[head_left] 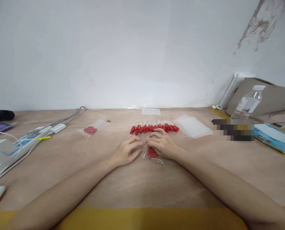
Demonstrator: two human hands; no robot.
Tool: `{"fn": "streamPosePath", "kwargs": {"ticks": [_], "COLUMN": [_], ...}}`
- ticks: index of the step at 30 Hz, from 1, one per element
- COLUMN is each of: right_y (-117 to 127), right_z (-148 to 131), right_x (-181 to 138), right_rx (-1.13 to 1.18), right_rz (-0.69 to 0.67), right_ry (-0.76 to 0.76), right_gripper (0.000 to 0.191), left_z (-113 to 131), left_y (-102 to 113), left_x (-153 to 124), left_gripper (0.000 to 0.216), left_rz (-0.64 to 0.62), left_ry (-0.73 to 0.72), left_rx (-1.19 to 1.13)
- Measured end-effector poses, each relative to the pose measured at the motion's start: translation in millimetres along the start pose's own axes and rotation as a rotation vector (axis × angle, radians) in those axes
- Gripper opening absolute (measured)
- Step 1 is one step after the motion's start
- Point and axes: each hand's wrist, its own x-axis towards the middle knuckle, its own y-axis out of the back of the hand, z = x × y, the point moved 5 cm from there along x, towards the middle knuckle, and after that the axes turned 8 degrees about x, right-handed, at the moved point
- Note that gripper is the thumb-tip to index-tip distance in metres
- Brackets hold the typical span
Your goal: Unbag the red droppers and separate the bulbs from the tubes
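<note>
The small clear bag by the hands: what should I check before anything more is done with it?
1. Red contents inside the clear bag: ok, visible through the plastic.
2. Right hand at the bag: ok, fingers over it.
3. Left hand touching it: cannot tell; very close.
4. Bag sealed: cannot tell; too small to make out.
5. Loose red-tipped sticks within reach: seems ok, lying just beyond the hands.

The near bag (153,153) is glossy clear plastic; the stacked bags (194,127), smooth plastic. The red tips (144,128) look matt. The bottle (248,103) is shiny plastic, the power strip (25,142) smooth plastic, the wall (133,57) matt, rough where peeling.
</note>
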Motion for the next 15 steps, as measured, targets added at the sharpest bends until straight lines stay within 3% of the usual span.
{"fn": "streamPosePath", "kwargs": {"ticks": [2,5,10,15], "right_y": [-1,-1,2,1], "right_z": [1,0,-2,-2], "right_x": [-1,0,6,7], "right_rx": [0.0,0.013,0.139,0.353], "right_rz": [-0.002,-0.009,-0.104,-0.201], "right_ry": [-0.019,-0.023,-0.077,-0.198], "right_gripper": [0.022,0.024,0.02,0.015], "left_z": [7,15,23,25], "left_y": [3,3,1,1], "left_x": [-1,1,4,1], "left_gripper": [0.019,0.014,0.01,0.012], "left_rz": [0.074,0.175,0.276,0.275], "left_ry": [-0.214,-0.391,-0.49,-0.52], "left_rx": [0.177,0.327,0.45,0.501]}}
